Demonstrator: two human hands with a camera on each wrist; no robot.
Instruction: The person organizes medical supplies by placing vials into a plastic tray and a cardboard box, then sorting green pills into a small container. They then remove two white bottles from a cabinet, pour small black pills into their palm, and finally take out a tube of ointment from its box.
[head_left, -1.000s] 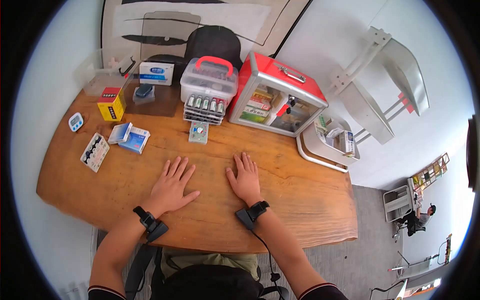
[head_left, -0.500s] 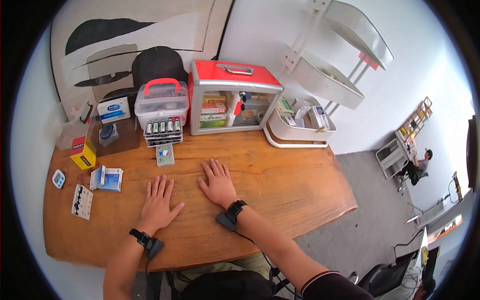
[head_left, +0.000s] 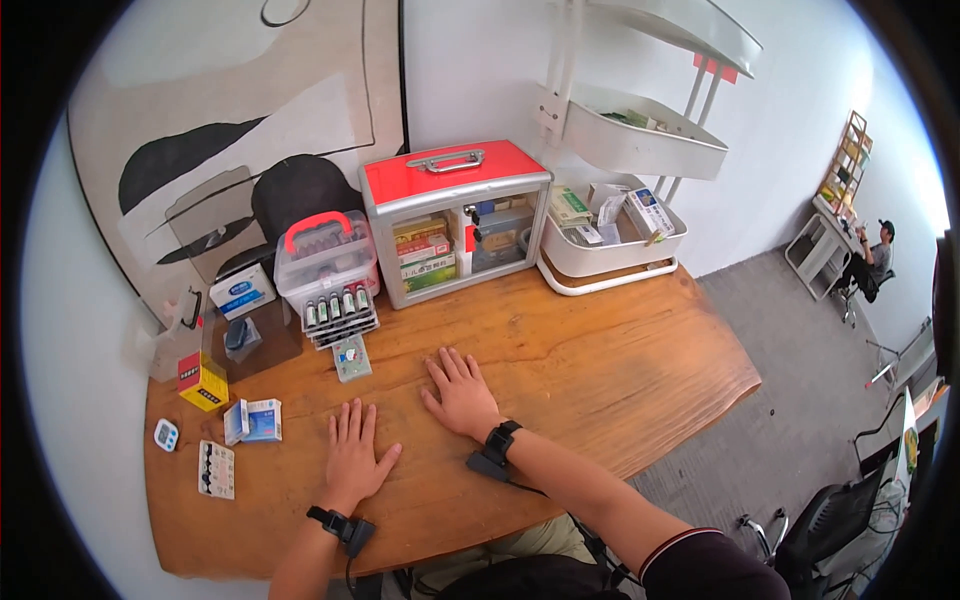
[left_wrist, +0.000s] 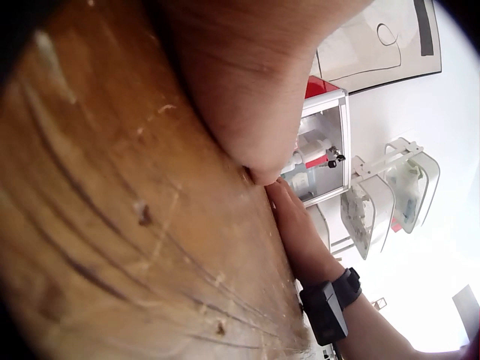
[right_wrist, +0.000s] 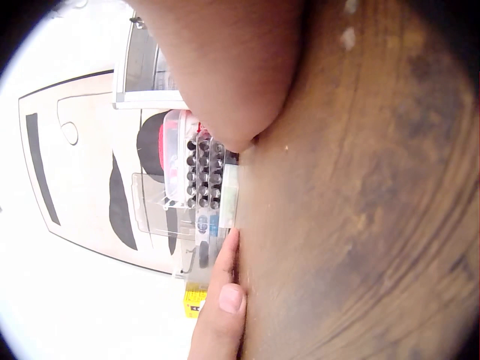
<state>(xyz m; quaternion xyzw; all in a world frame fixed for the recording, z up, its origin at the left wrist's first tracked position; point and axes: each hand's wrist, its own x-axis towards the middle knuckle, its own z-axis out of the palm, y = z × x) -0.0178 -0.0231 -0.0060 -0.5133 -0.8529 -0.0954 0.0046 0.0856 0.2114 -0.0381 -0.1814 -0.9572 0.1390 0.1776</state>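
Both hands lie palm down on the wooden table (head_left: 590, 370). My left hand (head_left: 357, 455) has its fingers straight and its thumb spread to the right. My right hand (head_left: 465, 397) rests a little farther forward, fingers also straight. Neither holds anything. Just beyond them lies a small clear case (head_left: 351, 358), in front of stacked trays of small vials (head_left: 338, 310). Left of the left hand are two blue-and-white medicine boxes (head_left: 263, 421) and a blister pack (head_left: 216, 470). In the right wrist view, the left thumb (right_wrist: 231, 298) shows beyond the right hand.
A red-lidded medicine cabinet (head_left: 400, 182) stands at the back beside a clear box with a red handle (head_left: 290, 275). Left are a yellow-and-red box (head_left: 203, 380) and a small timer (head_left: 166, 435). A white tiered cart (head_left: 610, 258) stands right. A person (head_left: 872, 262) sits far off.
The head view has turned right and tilted up, so the table's contents shift in the picture. Both hands stay flat on the table in much the same place.
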